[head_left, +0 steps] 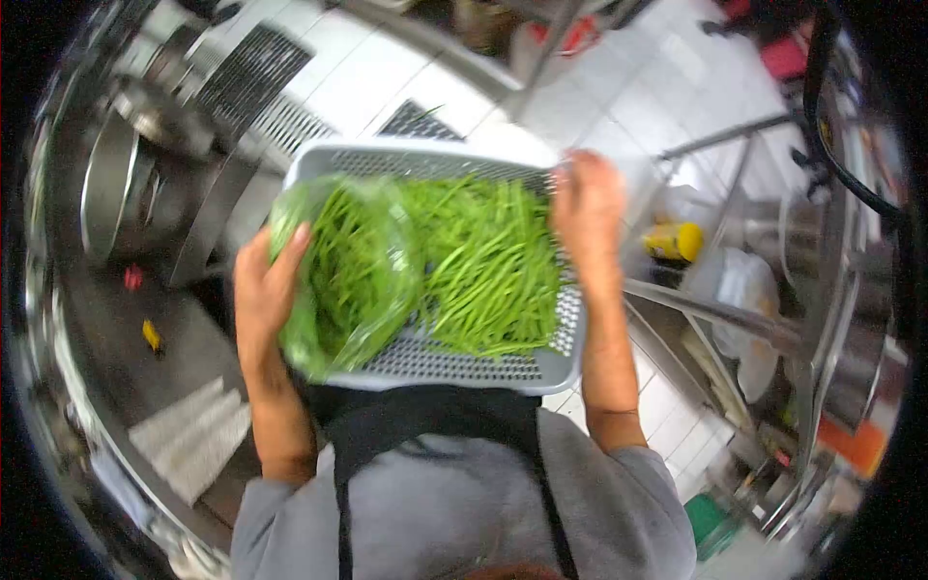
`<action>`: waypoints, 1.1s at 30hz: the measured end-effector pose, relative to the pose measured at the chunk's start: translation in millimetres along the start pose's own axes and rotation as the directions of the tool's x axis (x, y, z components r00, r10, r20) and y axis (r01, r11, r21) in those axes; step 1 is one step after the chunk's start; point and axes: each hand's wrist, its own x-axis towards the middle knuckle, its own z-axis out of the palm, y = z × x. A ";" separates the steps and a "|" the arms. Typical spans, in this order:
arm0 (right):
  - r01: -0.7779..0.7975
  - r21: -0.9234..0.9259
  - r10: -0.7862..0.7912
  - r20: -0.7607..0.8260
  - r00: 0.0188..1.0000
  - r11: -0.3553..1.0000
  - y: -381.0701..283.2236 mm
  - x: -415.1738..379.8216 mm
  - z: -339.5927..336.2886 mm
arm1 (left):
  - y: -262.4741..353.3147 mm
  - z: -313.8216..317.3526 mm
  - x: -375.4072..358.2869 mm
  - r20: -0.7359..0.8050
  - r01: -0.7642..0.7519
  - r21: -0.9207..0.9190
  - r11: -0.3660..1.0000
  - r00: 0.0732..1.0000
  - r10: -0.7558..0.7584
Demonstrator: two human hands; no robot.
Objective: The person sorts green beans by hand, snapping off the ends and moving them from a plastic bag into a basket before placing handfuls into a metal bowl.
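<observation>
My hands stand apart, apparently balancing the grey perforated basket (435,145): my right hand (588,201) grips its rim, my left hand (265,290) pinches the plastic bag (298,333) at the opposite side. Loose green beans (493,280) lie inside, beside the bag.

At eight o'clock a pale folded cloth (193,440) lies on the dark bench (198,338), with a small yellow object (152,336) near nine. A round metal vessel (108,184) stands between nine and ten; a dark perforated mat (256,72) lies on white floor tiles (358,72) towards eleven. Something red (577,37) shows near one, a black cable (836,150) near two, a whitish bag (744,290) at three, something orange (853,445) near four, blurred.
</observation>
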 end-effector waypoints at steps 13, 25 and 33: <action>-0.027 0.283 0.031 -0.008 1.000 0.959 -1.0 3.5 -12.1 | -22.4 46.8 -23.0 -0.162 -0.229 0.319 0.920 0.943 0.291; -0.671 -0.043 0.635 0.375 0.676 0.740 193.7 38.4 50.4 | -29.1 43.7 -26.8 -0.140 -0.178 0.318 0.931 0.963 0.231; -0.760 -0.328 0.756 0.577 0.309 0.561 273.2 66.2 86.8 | -28.5 44.2 -39.1 -0.204 -0.159 0.262 0.952 0.955 0.215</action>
